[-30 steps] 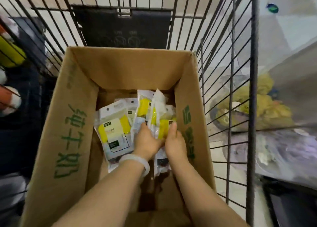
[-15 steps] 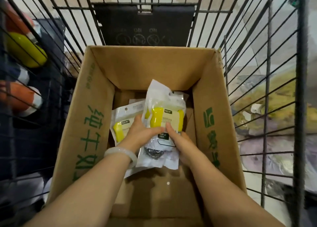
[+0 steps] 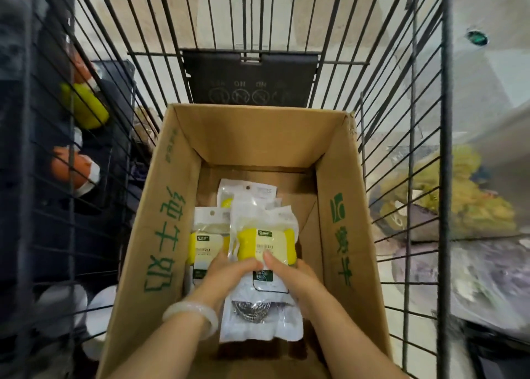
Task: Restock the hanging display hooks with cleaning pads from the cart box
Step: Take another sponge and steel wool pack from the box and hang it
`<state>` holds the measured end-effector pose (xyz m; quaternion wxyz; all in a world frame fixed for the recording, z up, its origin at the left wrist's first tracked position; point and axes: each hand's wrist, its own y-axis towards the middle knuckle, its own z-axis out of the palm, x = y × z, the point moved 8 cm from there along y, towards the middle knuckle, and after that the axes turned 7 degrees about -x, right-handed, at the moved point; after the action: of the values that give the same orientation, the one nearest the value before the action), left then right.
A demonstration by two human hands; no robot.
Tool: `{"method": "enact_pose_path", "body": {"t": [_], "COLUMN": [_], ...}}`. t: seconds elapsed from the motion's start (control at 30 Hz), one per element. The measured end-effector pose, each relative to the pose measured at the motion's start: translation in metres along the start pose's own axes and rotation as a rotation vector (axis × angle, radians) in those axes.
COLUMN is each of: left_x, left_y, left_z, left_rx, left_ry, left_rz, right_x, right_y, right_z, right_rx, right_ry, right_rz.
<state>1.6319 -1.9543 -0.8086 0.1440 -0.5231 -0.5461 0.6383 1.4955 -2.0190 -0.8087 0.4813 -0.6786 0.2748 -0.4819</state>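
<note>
- An open cardboard box with green printing on its side flaps sits inside a wire cart, filling the middle of the view.
- Both hands reach down into the box from 6 o'clock and hold one stack of packets between them, lifted a little above the box floor.
- The left hand grips the stack's left edge at about 9 o'clock of the stack; its fingers are curled round the edge with the thumb pressed on the front.
- A pale bangle circles the left wrist.
- The right hand grips the stack's right side at about 3 o'clock; the thumb lies flat on the front face and the other fingers wrap behind, so how they lie I cannot tell.
- The front packet shows a yellow pad under clear film, a dark label below it, and a steel scourer at its lower end.
- A second packet lies on the box floor just beside the stack at 9 o'clock, partly under the left hand.
- A third packet lies flat at 12 o'clock of the stack, its hang hole uppermost.
- Outside the cart at 9 o'clock, blurred yellow and orange bottles show through the bars.
</note>
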Motion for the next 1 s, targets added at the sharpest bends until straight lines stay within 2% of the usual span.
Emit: {"method": "enact_pose_path", "body": {"t": [0.07, 0.13, 0.2, 0.3, 0.47, 0.67, 0.87, 1.0], "left_x": [0.008, 0.012, 0.012, 0.012, 0.005, -0.050, -0.088, -0.082], "left_y": [-0.009, -0.013, -0.014, -0.007, -0.021, -0.072, -0.164, -0.258], "left_z": [-0.005, -0.009, -0.013, -0.020, -0.021, -0.023, -0.033, -0.033], "left_rx": [0.005, 0.013, 0.024, -0.018, -0.073, -0.156, -0.224, -0.334], "left_ry": [-0.057, -0.093, -0.094, -0.086, -0.233, -0.340, -0.333, -0.395], "left_rz": [-0.021, -0.033, -0.014, 0.016, 0.167, 0.356, 0.550, 0.736], "right_x": [0.003, 0.010, 0.016, 0.018, 0.028, 0.079, 0.120, 0.103], "right_y": [-0.006, -0.007, -0.008, -0.001, -0.018, -0.075, -0.178, -0.259], "right_z": [0.002, 0.003, 0.012, 0.022, 0.018, 0.001, -0.003, -0.031], "right_rx": [0.003, -0.015, 0.037, 0.100, 0.016, -0.012, 0.205, 0.334], "right_ry": [-0.052, -0.242, -0.357, -0.347, -0.274, -0.198, -0.269, -0.212], "right_rz": [-0.038, -0.122, -0.177, -0.198, -0.322, -0.510, -0.889, -1.062]}}
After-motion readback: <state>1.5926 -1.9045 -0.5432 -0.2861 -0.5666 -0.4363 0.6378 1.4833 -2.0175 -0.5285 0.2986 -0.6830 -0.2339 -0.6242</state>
